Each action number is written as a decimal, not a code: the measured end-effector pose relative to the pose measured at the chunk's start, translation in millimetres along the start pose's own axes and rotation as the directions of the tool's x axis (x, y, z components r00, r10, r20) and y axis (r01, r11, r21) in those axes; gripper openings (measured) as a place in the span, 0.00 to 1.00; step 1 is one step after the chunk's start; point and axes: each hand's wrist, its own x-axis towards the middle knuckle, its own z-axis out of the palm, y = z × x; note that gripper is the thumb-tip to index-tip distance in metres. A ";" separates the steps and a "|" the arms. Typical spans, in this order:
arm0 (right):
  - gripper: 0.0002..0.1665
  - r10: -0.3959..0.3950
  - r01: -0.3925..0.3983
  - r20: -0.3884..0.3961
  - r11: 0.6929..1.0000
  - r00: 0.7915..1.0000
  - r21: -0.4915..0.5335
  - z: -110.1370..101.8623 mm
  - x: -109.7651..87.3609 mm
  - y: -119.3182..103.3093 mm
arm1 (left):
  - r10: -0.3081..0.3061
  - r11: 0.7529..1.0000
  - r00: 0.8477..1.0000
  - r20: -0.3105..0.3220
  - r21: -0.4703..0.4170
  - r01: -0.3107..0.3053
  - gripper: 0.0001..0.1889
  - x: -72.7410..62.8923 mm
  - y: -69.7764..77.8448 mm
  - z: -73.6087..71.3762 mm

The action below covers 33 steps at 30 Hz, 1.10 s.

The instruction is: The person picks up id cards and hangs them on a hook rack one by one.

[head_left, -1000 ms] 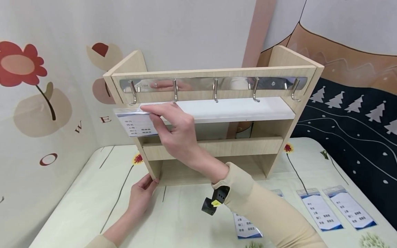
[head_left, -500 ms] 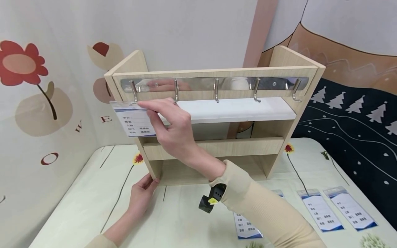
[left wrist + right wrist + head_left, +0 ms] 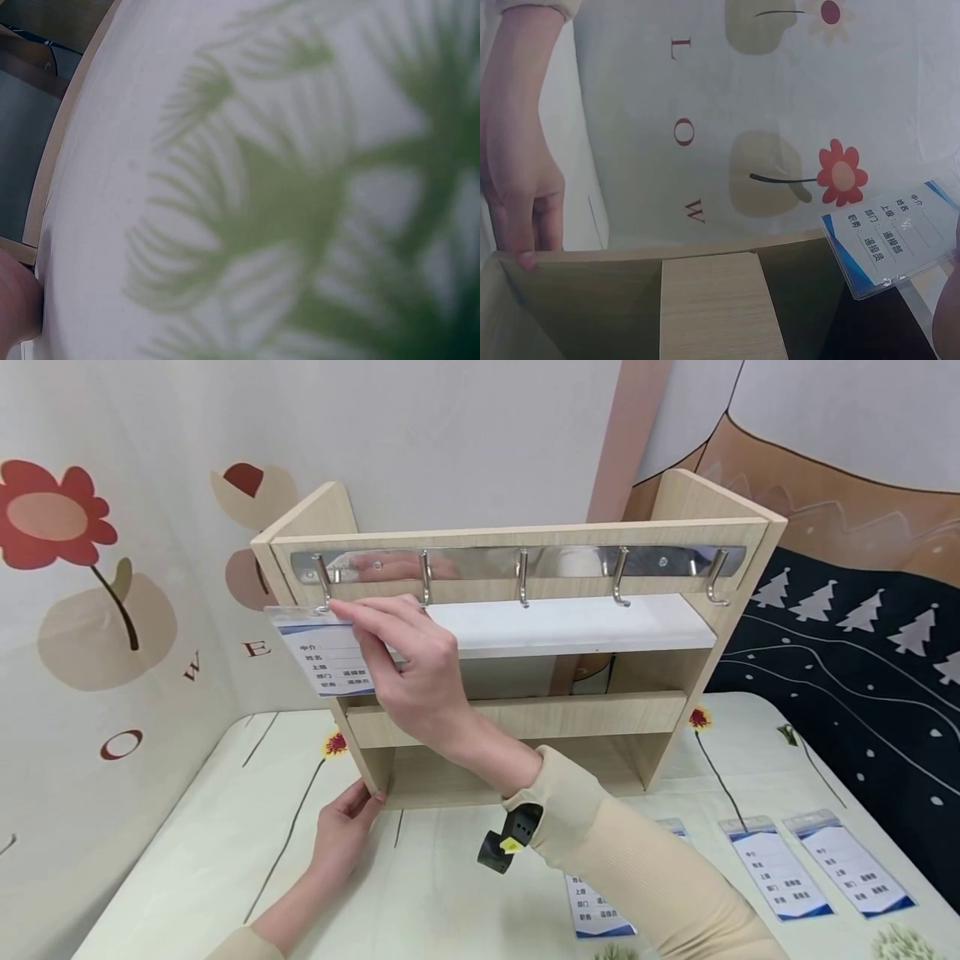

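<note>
My right hand pinches a name badge in a clear plastic sleeve by its upper right edge. The badge's top edge is at the tip of the leftmost metal hook; whether the hook passes through its slot is unclear. In the right wrist view, the badge hangs beside the wooden rack, and part of my right hand shows at the edge. My left hand grips the lower left front corner of the wooden rack. The left wrist view catches only a bit of my left hand.
Several metal hooks line the mirrored strip across the rack. Behind them lies a white shelf. Other badges lie on the patterned tablecloth, such as one badge at the right; my right sleeve partly covers some.
My right hand has moved slightly left and up, bringing the badge's top edge up to the leftmost hook's tip. My left hand has stayed on the rack's corner.
</note>
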 end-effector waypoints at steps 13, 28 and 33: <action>0.13 0.041 -0.041 -0.010 0.999 0.999 -0.003 0.5 -1.3 -2.6 | -0.008 1.000 1.000 0.000 -0.007 0.008 0.26 0.1 0.5 1.8; 0.15 0.120 -0.120 0.015 0.993 0.993 -0.018 -1.8 2.6 -12.2 | -0.029 0.999 1.000 -0.003 0.018 0.029 0.27 -0.8 2.2 0.5; 0.15 0.136 -0.135 0.022 0.991 0.990 -0.022 -1.6 2.5 -13.7 | -0.029 0.999 1.000 0.002 0.019 0.029 0.27 -1.5 1.9 0.0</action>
